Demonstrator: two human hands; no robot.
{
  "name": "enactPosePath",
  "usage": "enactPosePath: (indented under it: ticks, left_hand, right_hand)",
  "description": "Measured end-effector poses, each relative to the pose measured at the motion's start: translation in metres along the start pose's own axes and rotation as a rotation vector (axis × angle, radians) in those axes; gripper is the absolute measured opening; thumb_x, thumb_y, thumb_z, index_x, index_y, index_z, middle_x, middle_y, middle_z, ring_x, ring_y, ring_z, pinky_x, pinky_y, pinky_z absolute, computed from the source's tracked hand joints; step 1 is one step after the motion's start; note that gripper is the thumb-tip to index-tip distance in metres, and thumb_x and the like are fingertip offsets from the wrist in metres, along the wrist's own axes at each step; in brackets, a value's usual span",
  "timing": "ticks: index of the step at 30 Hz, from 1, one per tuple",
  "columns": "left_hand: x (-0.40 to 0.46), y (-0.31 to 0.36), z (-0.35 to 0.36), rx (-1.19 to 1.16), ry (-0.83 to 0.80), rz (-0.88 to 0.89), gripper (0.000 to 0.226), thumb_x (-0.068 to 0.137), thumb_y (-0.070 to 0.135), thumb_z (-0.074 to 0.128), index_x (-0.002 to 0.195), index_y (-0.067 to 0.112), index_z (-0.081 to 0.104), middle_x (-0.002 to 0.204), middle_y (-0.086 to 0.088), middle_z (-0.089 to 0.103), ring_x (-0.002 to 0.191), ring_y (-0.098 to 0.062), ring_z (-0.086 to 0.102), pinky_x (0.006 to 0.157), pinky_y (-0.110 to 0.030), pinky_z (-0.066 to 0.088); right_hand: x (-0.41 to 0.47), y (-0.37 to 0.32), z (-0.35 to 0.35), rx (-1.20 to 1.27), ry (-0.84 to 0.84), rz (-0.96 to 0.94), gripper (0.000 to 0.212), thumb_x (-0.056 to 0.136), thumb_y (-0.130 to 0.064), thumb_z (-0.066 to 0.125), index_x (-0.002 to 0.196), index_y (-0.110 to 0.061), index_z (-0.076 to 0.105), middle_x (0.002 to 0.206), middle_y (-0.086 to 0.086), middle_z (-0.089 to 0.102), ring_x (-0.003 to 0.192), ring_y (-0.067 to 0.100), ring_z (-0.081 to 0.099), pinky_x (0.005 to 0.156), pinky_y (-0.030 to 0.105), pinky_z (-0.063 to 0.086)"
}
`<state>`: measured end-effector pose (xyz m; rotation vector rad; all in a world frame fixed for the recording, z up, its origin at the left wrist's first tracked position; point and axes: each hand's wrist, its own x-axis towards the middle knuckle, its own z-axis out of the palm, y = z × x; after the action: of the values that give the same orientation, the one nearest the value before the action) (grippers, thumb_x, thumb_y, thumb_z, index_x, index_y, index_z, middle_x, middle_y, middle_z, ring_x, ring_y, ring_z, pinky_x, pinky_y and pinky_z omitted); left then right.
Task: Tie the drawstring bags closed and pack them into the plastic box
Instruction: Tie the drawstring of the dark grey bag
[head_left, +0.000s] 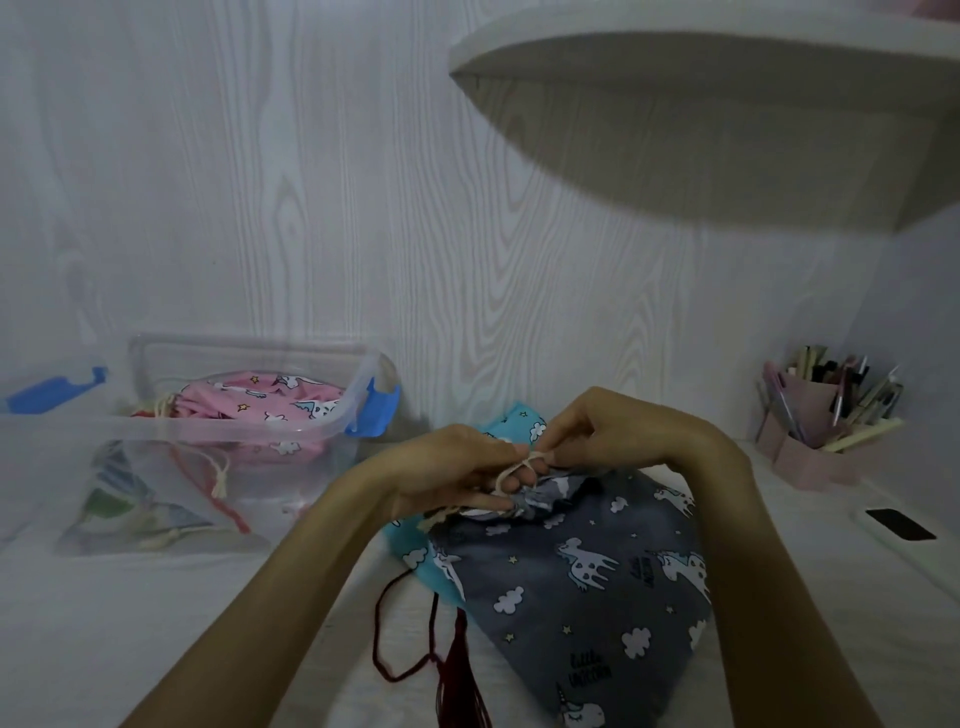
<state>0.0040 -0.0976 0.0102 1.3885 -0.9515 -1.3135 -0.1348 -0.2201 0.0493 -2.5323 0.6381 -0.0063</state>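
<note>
A pink pen holder (810, 431) (crammed with pens and brushes) stands at the far right by the wood-grain wall (311, 208). A dark phone (900, 524) lies near it, under a white shelf (727, 104).

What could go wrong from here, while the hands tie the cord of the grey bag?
1. The cream cord is looped around a finger of the left hand; pulled tight, the knot may trap it.
2. The grey bag lies on a blue bag, which may get dragged along when it is lifted.
3. The box already holds a pink bag and others, so space may run short.
</note>
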Motion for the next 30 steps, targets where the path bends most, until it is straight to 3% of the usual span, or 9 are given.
enactPosePath:
  ticks: [4,10,12,15,16,20,24,27,30]
  left_hand:
    - [-0.002,0.001,-0.003,-0.083,0.064,0.023,0.025,0.09,0.019,0.059,0.104,0.001,0.069,0.08,-0.001,0.071,0.069,-0.004,0.066,0.068,-0.016,0.057]
    - [-0.002,0.003,-0.009,-0.279,0.256,0.173,0.017,0.086,0.01,0.063,0.099,0.002,0.07,0.083,-0.005,0.075,0.071,-0.005,0.071,0.064,-0.015,0.057]
    - [-0.005,0.005,-0.01,-0.294,0.274,0.208,0.016,0.087,0.008,0.062,0.1,0.001,0.069,0.081,-0.004,0.075,0.069,-0.005,0.071,0.061,-0.013,0.056]
    - [-0.01,0.009,-0.01,-0.267,0.258,0.21,0.014,0.084,0.008,0.065,0.096,0.004,0.071,0.084,-0.004,0.075,0.072,-0.005,0.071,0.062,-0.014,0.056]
    - [-0.011,0.01,-0.01,-0.258,0.255,0.207,0.012,0.083,0.008,0.066,0.093,0.005,0.072,0.084,-0.005,0.075,0.072,-0.006,0.071,0.062,-0.014,0.056]
    - [-0.013,0.012,-0.005,-0.209,0.257,0.2,0.008,0.081,0.006,0.068,0.086,0.008,0.074,0.078,-0.005,0.075,0.067,-0.006,0.07,0.061,-0.013,0.056]
    - [-0.017,0.013,-0.005,-0.099,0.259,0.23,0.009,0.075,0.007,0.073,0.075,0.015,0.078,0.079,-0.003,0.075,0.07,-0.006,0.069,0.062,-0.011,0.054]
    - [-0.017,0.011,-0.008,-0.08,0.29,0.25,0.013,0.074,0.004,0.073,0.069,0.015,0.078,0.076,-0.002,0.074,0.067,-0.006,0.068,0.06,-0.011,0.053]
    - [-0.017,0.011,-0.009,-0.039,0.303,0.262,0.014,0.074,0.002,0.072,0.069,0.015,0.077,0.074,-0.002,0.073,0.064,-0.005,0.066,0.062,-0.012,0.054]
  right_hand:
    - [0.0,-0.001,-0.002,-0.026,0.247,-0.064,0.012,0.088,-0.024,0.063,0.096,-0.022,0.072,0.089,-0.008,0.065,0.07,0.004,0.052,0.061,0.016,0.039]
    - [-0.022,-0.012,-0.017,-0.005,0.44,-0.098,0.008,0.088,-0.03,0.062,0.088,-0.024,0.069,0.05,-0.01,0.052,0.045,0.001,0.043,0.054,0.019,0.034]
    - [-0.038,-0.018,-0.026,0.021,0.407,-0.083,0.01,0.09,-0.029,0.06,0.088,-0.024,0.068,0.043,-0.009,0.054,0.037,0.0,0.042,0.054,0.019,0.036]
    - [-0.061,-0.028,-0.031,0.034,0.084,0.014,0.014,0.093,-0.026,0.055,0.099,-0.023,0.067,0.07,0.0,0.073,0.038,0.0,0.049,0.047,0.011,0.039]
    - [-0.062,-0.026,-0.031,0.004,0.048,0.039,0.014,0.093,-0.026,0.055,0.101,-0.025,0.067,0.081,0.0,0.074,0.042,0.002,0.054,0.047,0.012,0.04]
    - [-0.039,-0.02,-0.023,0.015,0.271,-0.053,0.018,0.092,-0.019,0.058,0.104,-0.027,0.068,0.093,-0.006,0.067,0.051,0.004,0.059,0.055,0.014,0.047]
    - [-0.012,-0.018,-0.003,0.021,0.124,-0.156,0.029,0.085,-0.021,0.068,0.114,-0.026,0.066,0.096,0.005,0.067,0.061,-0.004,0.057,0.061,0.009,0.044]
    - [-0.001,-0.017,0.005,0.115,0.19,-0.248,0.032,0.08,-0.022,0.073,0.11,-0.034,0.066,0.098,0.013,0.065,0.076,0.011,0.059,0.075,0.019,0.047]
    - [0.002,-0.018,0.007,0.204,0.223,-0.303,0.026,0.081,-0.022,0.073,0.1,-0.038,0.068,0.095,0.014,0.067,0.082,0.016,0.062,0.084,0.015,0.046]
